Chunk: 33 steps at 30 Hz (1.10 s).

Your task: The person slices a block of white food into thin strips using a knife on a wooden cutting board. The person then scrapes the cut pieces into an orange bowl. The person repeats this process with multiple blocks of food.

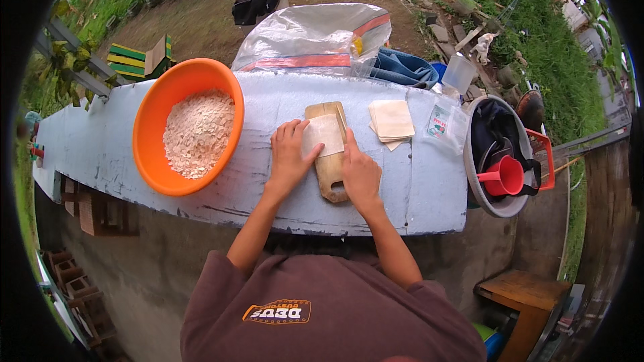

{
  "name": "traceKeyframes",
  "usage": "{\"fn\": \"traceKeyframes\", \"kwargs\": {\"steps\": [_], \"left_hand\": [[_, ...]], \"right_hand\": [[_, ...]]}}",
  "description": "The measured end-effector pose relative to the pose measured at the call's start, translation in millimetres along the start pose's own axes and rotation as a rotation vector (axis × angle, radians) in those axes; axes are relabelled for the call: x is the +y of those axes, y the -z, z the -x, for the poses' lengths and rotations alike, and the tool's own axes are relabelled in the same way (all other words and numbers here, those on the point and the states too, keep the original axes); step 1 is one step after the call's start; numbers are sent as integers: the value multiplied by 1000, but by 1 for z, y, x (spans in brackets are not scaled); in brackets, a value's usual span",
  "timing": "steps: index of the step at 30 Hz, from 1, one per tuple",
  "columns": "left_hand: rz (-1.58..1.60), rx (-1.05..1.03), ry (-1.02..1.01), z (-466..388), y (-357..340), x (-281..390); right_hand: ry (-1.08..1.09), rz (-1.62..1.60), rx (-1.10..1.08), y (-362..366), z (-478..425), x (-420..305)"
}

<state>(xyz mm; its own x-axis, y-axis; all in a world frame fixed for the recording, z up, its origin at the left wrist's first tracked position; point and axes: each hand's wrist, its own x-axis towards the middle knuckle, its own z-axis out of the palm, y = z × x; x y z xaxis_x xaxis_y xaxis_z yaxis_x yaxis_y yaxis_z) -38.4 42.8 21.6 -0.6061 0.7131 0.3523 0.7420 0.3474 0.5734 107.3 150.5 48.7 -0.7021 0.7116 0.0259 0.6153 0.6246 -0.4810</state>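
Observation:
On a small wooden cutting board [330,173] lies a thin, pale, square sheet [326,136], its kind not certain. My left hand [293,153] rests on the sheet's left side, thumb on its lower part and fingers at its upper left. My right hand [361,173] is closed around a knife [341,114], whose narrow blade points away from me along the sheet's right edge; the handle is hidden in the palm. Right of the board sits a stack of similar squares [391,119]. Farther left, an orange plastic basin [146,136] holds many small pale pieces [198,133].
Behind the board are a large translucent plastic sack [312,30] and blue cloth [402,68]. A clear plastic bag [447,123] lies at right, beside a grey bucket [473,161] with dark fabric and a red dipper [504,176]. The table's front edge is near my body.

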Motion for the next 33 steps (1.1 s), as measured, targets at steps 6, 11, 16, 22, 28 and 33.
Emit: {"fn": "traceKeyframes", "kwargs": {"steps": [6,11,16,22,28,33], "left_hand": [[117,-58,124,-17,12,-4],[431,-39,269,-39,7,-8],[620,147,433,-34,5,7],[277,-21,364,3,8,14],[-111,-91,131,-6,31,35],[-19,-142,-173,-18,1,-2]], "right_hand": [[-22,-110,73,2,5,-1],[-16,-146,117,2,4,2],[-37,-197,144,8,2,5],[-24,-203,136,3,5,4],[-18,-102,100,-6,8,-1],[63,27,45,-7,5,-10]]}}
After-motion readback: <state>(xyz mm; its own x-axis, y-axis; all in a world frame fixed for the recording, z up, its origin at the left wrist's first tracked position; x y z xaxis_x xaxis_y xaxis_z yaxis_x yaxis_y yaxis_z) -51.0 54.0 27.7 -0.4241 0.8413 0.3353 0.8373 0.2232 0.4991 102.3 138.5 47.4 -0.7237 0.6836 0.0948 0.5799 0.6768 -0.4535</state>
